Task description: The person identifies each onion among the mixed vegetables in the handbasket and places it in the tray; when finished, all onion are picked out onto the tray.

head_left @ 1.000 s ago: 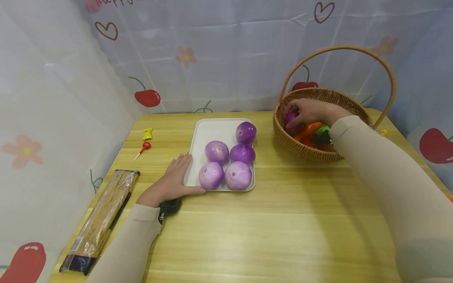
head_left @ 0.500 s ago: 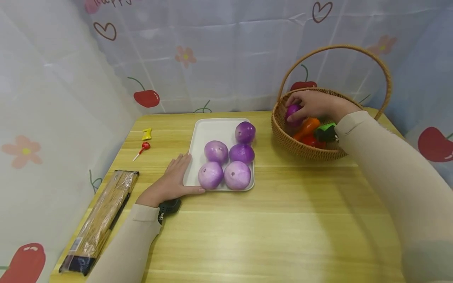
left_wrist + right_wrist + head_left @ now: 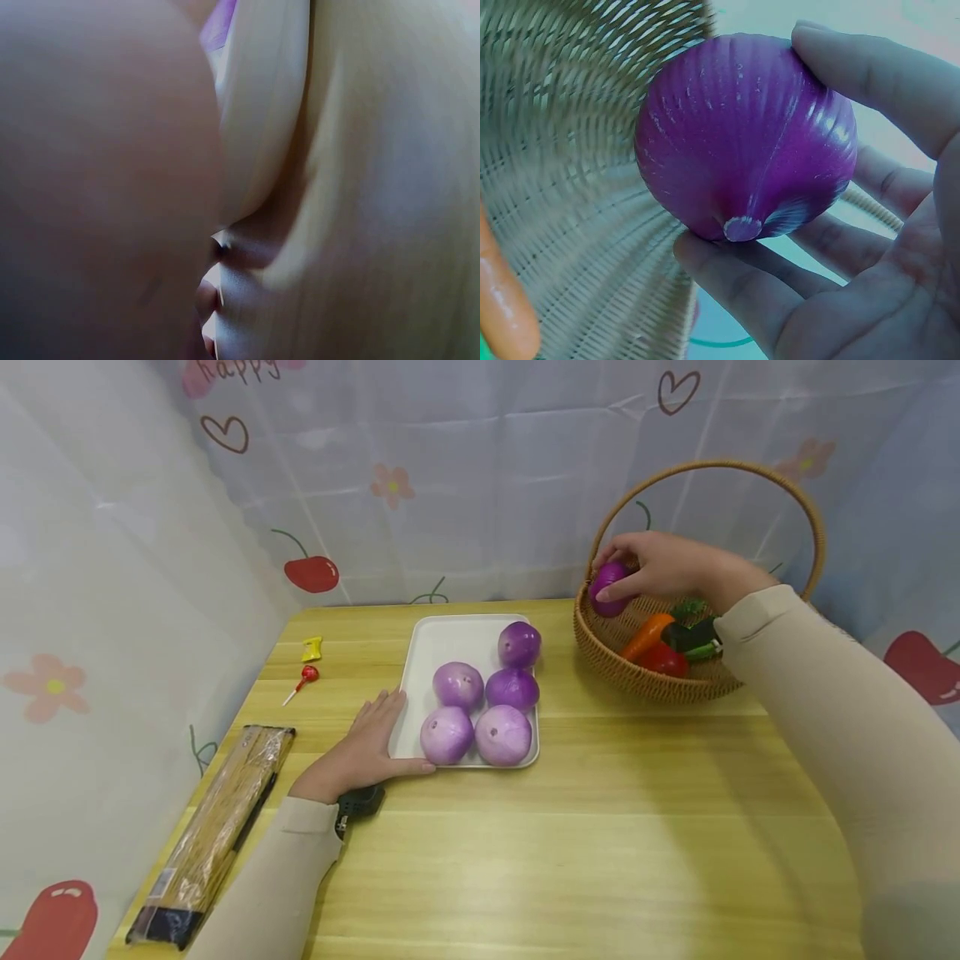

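Note:
My right hand (image 3: 660,568) grips a dark purple onion (image 3: 742,142) between thumb and fingers, at the left rim of the wicker basket (image 3: 637,681). The onion's cut root end shows in the right wrist view. With fingers straight and thumb spread, my left hand (image 3: 363,743) rests against the lower left corner of a white tray (image 3: 465,631). Several purple onions (image 3: 504,735) lie on that tray, towards its right side. Two are darker than the others. The left wrist view is mostly filled by the hand and the tray's edge (image 3: 270,112).
Inside the basket lie a carrot (image 3: 647,637), a red vegetable (image 3: 663,661) and some green ones. At the table's left are a yellow wrapped candy (image 3: 312,648), a red lollipop (image 3: 309,674) and a plastic pack of thin sticks (image 3: 217,827). A printed curtain (image 3: 480,485) hangs behind.
My right hand has lifted the dark onion up from inside the basket towards its left rim, uncovering more of the carrot and the red vegetable. The left hand stays on the tray.

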`<state>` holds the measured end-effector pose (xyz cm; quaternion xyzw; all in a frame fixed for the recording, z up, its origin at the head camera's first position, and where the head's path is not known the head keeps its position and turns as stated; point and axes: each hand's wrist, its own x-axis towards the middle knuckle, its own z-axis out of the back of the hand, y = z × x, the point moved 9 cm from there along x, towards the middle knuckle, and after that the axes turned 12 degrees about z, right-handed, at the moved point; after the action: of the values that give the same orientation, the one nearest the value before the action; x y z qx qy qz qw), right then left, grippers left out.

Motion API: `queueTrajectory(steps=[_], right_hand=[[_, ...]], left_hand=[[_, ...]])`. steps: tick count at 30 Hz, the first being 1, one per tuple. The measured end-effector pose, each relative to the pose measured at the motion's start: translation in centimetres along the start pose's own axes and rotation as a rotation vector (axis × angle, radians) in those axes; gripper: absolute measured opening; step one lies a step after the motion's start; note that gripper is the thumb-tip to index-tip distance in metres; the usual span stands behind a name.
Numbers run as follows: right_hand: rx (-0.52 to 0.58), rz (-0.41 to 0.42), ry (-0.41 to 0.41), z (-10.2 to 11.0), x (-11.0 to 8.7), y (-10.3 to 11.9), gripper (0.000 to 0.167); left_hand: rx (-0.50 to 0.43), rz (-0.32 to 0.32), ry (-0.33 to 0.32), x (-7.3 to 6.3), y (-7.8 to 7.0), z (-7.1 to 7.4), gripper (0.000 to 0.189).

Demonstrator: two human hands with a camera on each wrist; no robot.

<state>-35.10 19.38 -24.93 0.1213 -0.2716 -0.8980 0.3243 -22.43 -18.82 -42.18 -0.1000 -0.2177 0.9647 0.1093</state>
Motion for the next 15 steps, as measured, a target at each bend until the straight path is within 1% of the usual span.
queueTrajectory(steps=[7,11,15], right_hand=[[0.039,0.032,-0.009,0.5,0.4,2.0,0.066],[0.02,0.051,-0.008,0.2,1.0,3.3,0.065],[0.042,0.071,-0.014,-0.4,1.9,4.3,0.064]], left_hand=[[0.006,0.001,-0.003,0.0,0.0,0.0,0.137],[0.008,0.0,-0.004,0.0,0.0,0.0,0.137],[0.007,0.001,-0.003,0.1,0.0,-0.1,0.137]])
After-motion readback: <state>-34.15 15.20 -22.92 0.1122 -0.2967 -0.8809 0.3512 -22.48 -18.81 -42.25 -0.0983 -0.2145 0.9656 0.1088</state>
